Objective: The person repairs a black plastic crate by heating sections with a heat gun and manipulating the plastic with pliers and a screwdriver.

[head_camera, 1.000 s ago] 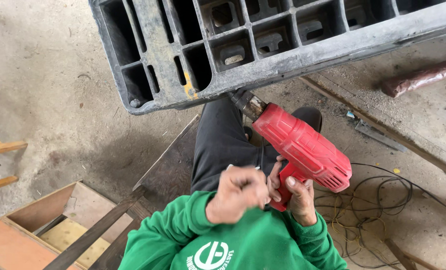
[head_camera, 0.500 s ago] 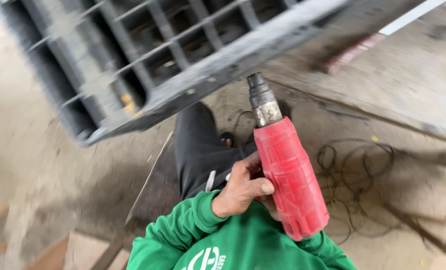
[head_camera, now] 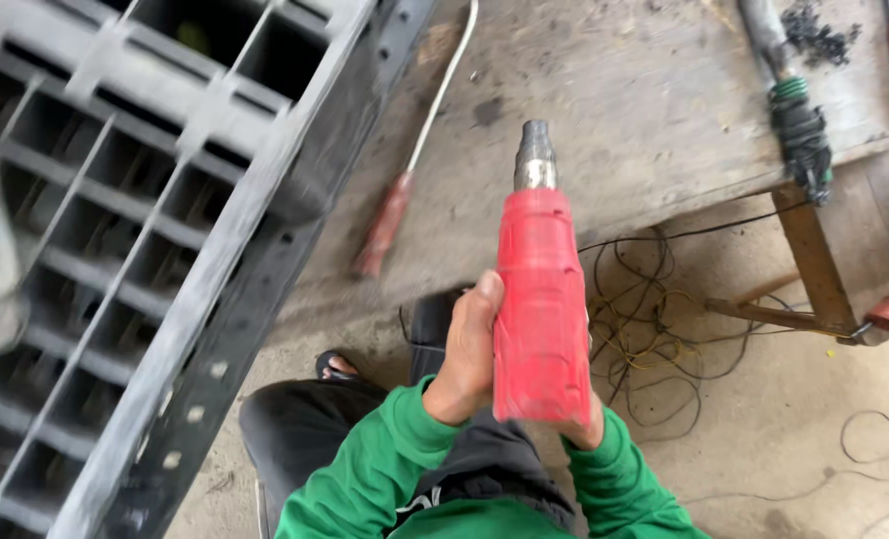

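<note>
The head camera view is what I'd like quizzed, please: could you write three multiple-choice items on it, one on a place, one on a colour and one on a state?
1. Where does the red-handled tool lie?
A. on the concrete between the grey pallet and the heat gun
B. on the wooden bench
C. in the person's lap

2. What colour are the sleeves?
A. blue
B. green
C. white

3. How is the heat gun held?
A. lying loose on the floor
B. in one hand only
C. in both hands, nozzle pointing away from the person

Answers:
1 A, it rests on the floor to the left of the gun.
2 B, both forearms are in green.
3 C, the left hand wraps its side and the right hand shows beneath its base.
</note>
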